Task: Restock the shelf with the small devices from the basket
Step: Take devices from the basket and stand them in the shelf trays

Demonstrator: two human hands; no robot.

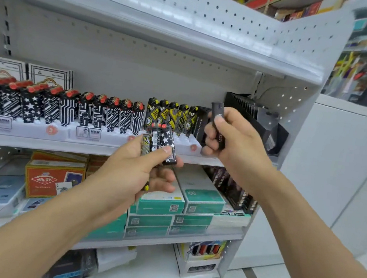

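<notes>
Hands full at the shelf (97,148).
Our left hand (131,174) clutches several lighters (161,143), our right hand (232,136) grips one black device (218,126); the loose bundle could slip.

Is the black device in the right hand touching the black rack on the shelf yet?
Apart. The head view shows the black device gripped in the right hand, with pale shelf wall visible between it and the black rack.

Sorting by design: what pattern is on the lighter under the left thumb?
White stars on black on the lighter in the left hand, head view.
</notes>
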